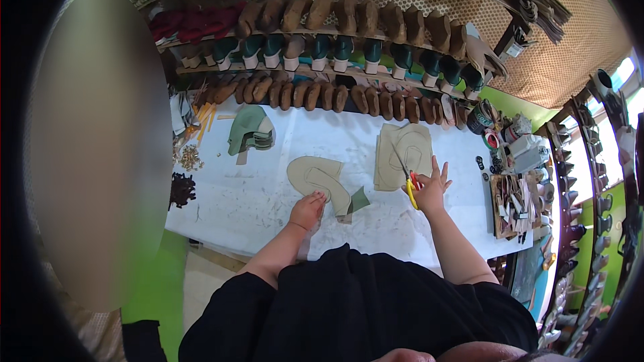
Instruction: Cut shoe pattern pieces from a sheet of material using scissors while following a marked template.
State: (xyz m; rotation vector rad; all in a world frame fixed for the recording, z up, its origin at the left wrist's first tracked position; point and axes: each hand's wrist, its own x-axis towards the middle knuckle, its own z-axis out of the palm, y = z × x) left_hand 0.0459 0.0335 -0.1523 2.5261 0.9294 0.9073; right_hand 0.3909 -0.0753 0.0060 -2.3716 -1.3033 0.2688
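Observation:
My left hand [308,212] lies on the lower edge of a curved beige shoe-pattern piece [308,167], fingers resting flat on it. That piece is flat on the white table, with a smaller outline drawn on it. In my right hand [429,191] are scissors [410,186] with yellow and red handles; some fingers stretch outward. The blades point away over a stack of beige sheets [386,161], where a curved outline shows. Beside the curved piece lies a small green scrap [360,199].
Stacked green cut pieces [248,126] lie at the table's far left, near small brass-coloured bits [190,157] and a dark heap [182,190]. Shelves of brown shoe lasts [305,96] and green heeled shoes [343,47] line the back. A tool rack [513,208] stands at right.

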